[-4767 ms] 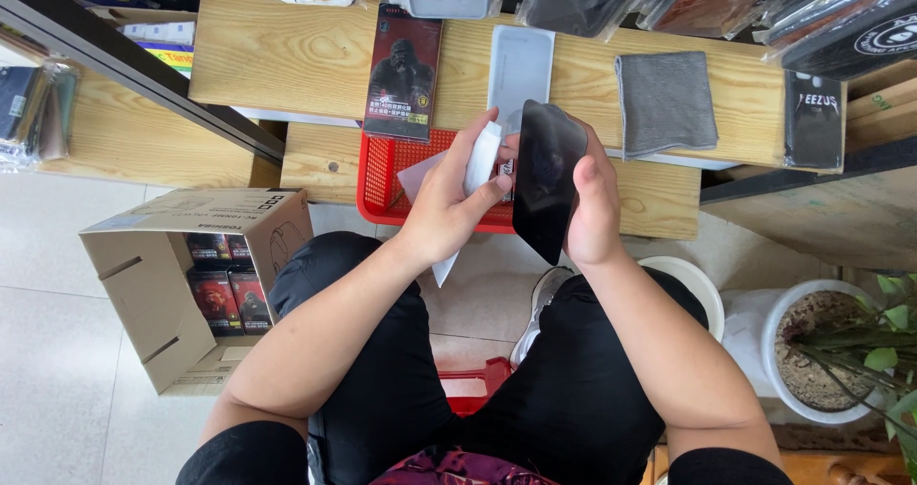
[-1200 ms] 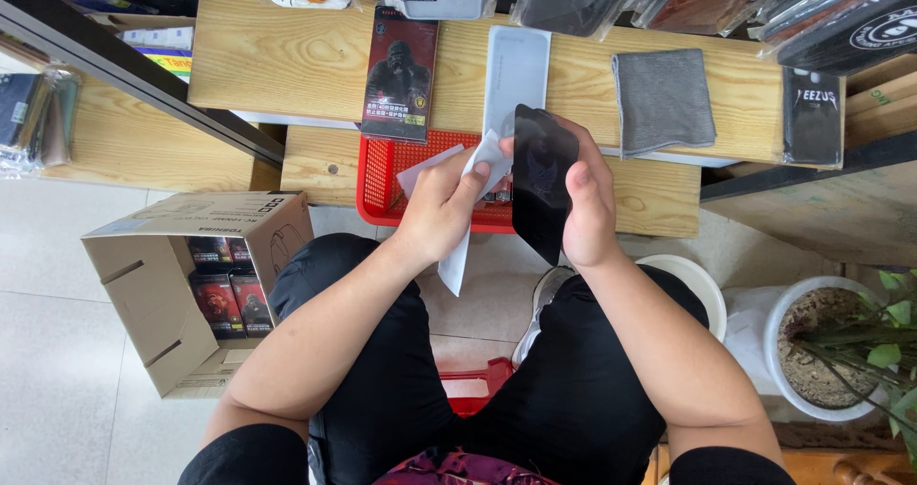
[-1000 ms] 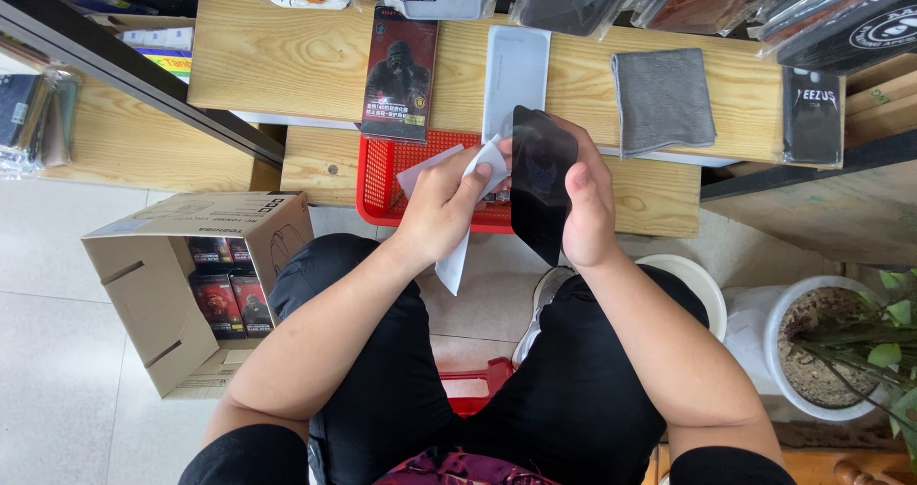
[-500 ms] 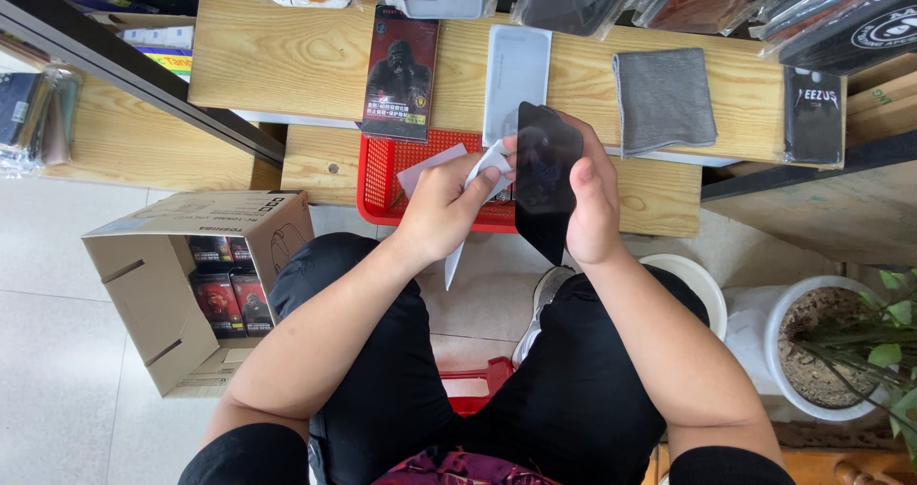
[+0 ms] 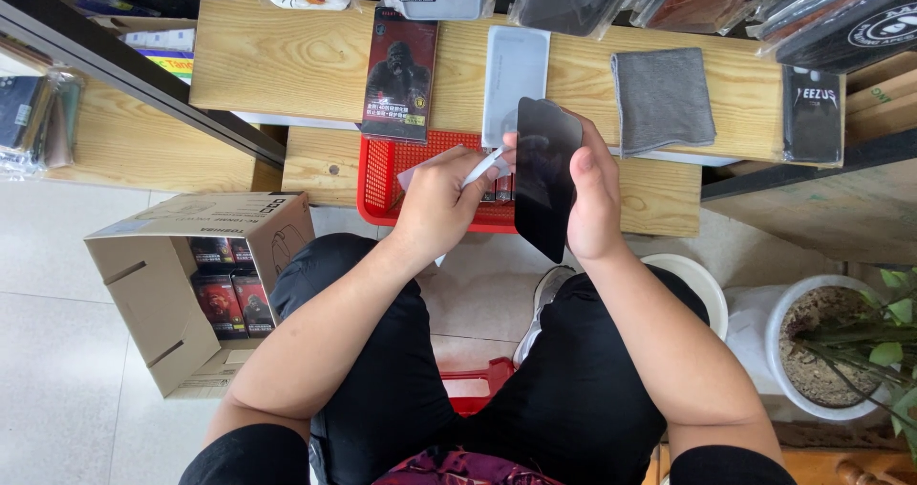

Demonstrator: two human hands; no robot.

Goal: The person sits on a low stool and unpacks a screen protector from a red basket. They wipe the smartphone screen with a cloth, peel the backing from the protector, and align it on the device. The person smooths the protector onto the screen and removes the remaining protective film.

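Note:
My right hand grips a dark, glossy rectangular screen protector by its edge, tilted upright over my lap. My left hand pinches a thin white film strip that touches the protector's left edge. Both hands hover in front of a red mesh basket on the wooden shelf. A pale grey flat sleeve lies on the shelf just behind the protector.
A dark printed package and a grey cloth lie on the wooden shelf. An open cardboard box of red packs stands on the floor at left. A white bucket and a potted plant are at right.
The white film in my left hand has been pulled shorter and higher against the protector's edge. The protector has tilted slightly. Both arms stay in about the same place.

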